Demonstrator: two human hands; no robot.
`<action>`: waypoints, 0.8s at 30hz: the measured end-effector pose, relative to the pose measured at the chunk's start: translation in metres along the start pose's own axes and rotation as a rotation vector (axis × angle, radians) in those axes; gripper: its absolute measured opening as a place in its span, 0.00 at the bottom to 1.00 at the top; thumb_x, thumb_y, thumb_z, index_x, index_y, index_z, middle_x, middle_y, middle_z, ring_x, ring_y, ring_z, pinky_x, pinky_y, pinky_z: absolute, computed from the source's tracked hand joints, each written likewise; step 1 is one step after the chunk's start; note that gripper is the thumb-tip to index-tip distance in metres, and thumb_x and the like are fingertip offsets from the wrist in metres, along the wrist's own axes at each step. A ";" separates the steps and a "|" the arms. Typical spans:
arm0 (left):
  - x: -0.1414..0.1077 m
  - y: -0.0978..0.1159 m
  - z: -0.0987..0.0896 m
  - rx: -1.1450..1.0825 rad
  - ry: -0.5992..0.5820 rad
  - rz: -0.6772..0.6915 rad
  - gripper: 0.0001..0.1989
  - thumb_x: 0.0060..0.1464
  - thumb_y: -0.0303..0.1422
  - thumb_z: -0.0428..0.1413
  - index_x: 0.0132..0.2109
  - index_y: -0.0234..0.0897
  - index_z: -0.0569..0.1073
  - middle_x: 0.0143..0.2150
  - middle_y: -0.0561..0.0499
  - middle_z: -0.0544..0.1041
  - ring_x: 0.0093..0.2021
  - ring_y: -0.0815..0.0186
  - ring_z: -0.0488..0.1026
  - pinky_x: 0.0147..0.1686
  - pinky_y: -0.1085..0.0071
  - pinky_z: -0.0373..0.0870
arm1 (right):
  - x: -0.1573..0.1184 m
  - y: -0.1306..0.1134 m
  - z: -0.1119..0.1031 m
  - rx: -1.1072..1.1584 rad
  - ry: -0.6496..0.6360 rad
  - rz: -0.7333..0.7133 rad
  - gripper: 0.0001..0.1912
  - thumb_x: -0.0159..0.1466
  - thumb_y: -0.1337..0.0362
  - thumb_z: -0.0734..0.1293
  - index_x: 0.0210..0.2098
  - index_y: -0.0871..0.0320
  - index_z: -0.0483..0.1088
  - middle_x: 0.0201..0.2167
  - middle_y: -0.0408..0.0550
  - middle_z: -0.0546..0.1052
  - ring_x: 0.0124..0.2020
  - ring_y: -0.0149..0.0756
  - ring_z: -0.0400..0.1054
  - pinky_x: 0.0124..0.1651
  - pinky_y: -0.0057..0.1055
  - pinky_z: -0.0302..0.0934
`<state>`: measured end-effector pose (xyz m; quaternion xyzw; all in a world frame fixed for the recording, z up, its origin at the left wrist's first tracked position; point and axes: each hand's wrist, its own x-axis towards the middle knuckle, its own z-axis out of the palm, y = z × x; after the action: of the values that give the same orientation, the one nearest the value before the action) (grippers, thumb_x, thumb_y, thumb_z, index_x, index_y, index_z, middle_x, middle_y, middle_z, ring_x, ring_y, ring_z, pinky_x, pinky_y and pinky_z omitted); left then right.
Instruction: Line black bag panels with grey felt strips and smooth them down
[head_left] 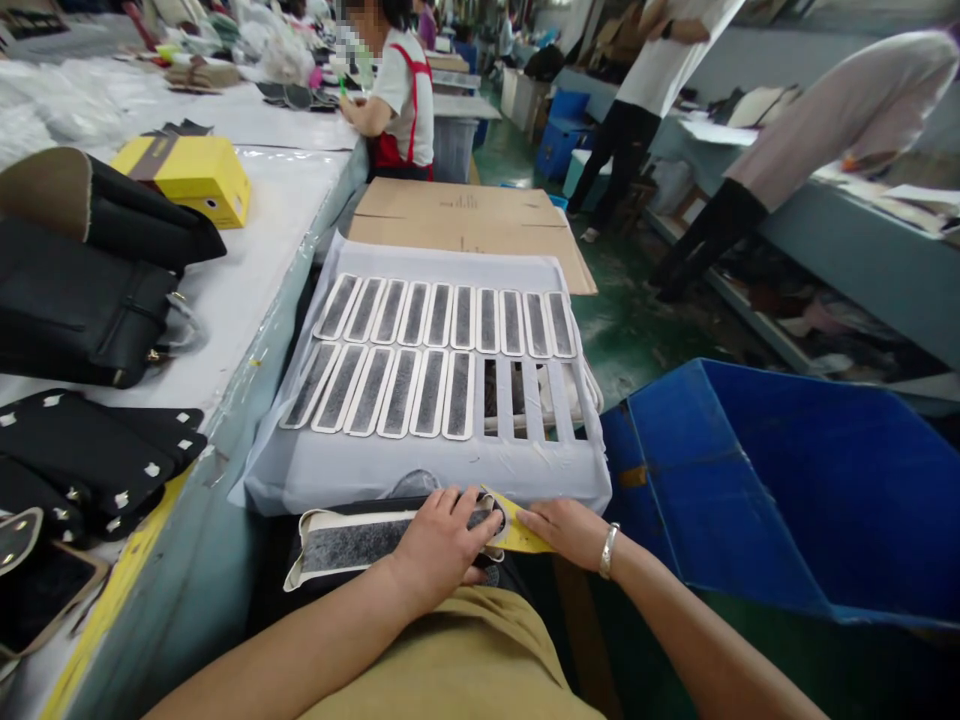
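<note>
Across my lap lies a long dark grey panel with a cream border (352,548), its edges lifting and curling at the ends. My left hand (442,540) grips the right end of this panel, fingers bent over its top and the thumb lower down. Just to the right, my right hand (570,532), with a bracelet at the wrist, pinches a flat yellow piece (525,538) whose tip reaches the panel's end under my left fingers. What the yellow piece is, I cannot tell. Beyond my hands, several similar panels (427,395) lie in two rows on a pale sheet (360,475).
Rectangular openings show in the sheet's front row at right. Flat cardboard (465,205) lies behind it. A large blue bin (675,480) stands right. On the left table (255,260) are black bags (82,300), a yellow box (195,180) and black pieces (97,450). Other people stand farther off.
</note>
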<state>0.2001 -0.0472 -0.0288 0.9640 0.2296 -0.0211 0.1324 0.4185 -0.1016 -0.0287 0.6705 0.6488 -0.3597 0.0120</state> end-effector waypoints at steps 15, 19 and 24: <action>0.003 -0.011 0.013 -0.168 0.060 -0.091 0.53 0.34 0.44 0.62 0.64 0.31 0.46 0.44 0.42 0.70 0.42 0.54 0.67 0.44 0.60 0.64 | 0.009 -0.042 0.002 -0.344 0.262 0.228 0.27 0.67 0.54 0.47 0.29 0.57 0.72 0.29 0.53 0.78 0.33 0.40 0.72 0.35 0.32 0.58; 0.004 -0.013 0.011 -0.183 0.064 -0.114 0.53 0.35 0.45 0.61 0.64 0.31 0.46 0.44 0.42 0.71 0.41 0.54 0.68 0.44 0.60 0.65 | 0.021 -0.045 0.003 -0.361 0.238 0.276 0.29 0.67 0.53 0.46 0.29 0.59 0.73 0.29 0.55 0.77 0.34 0.42 0.72 0.36 0.33 0.59; 0.005 -0.013 0.009 -0.207 0.057 -0.147 0.53 0.34 0.44 0.61 0.64 0.29 0.47 0.45 0.40 0.71 0.43 0.53 0.68 0.46 0.60 0.65 | 0.029 -0.049 0.004 -0.391 0.255 0.260 0.29 0.68 0.55 0.44 0.31 0.59 0.72 0.29 0.56 0.77 0.34 0.43 0.72 0.37 0.36 0.60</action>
<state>0.1987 -0.0366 -0.0410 0.9260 0.3043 0.0205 0.2225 0.3710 -0.0708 -0.0242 0.7731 0.6106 -0.1355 0.1056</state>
